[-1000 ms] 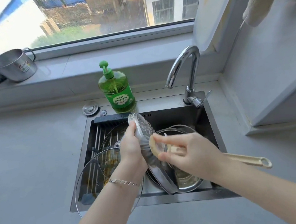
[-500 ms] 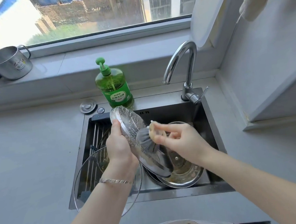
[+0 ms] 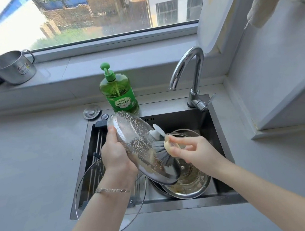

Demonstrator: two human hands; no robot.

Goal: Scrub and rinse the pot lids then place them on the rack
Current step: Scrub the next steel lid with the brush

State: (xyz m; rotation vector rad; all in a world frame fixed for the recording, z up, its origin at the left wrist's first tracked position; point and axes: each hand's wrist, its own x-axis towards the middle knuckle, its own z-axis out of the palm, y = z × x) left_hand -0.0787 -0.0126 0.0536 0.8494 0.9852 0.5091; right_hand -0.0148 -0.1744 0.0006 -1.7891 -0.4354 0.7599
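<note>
My left hand (image 3: pixel 115 154) grips the rim of a soapy glass pot lid (image 3: pixel 135 135), held tilted over the sink (image 3: pixel 224 153). My right hand (image 3: pixel 194 152) pinches the pale wooden head of a dish brush (image 3: pixel 163 153) whose grey bristles press on the lid's glass. A larger glass lid (image 3: pixel 90 179) leans on the roll-up rack (image 3: pixel 96 145) at the sink's left, under my left forearm. More steel-rimmed lids (image 3: pixel 190 184) lie stacked in the right basin.
A green dish soap bottle (image 3: pixel 117 92) stands behind the sink. The tap (image 3: pixel 190 69) curves over the basin, with no water running. A steel mug (image 3: pixel 13 67) sits on the window sill. A drain plug (image 3: pixel 91 112) lies on the counter (image 3: pixel 31 164).
The lid in my left hand has risen and tilted more toward me. The brush has slid lower across its glass; its long handle is no longer in view.
</note>
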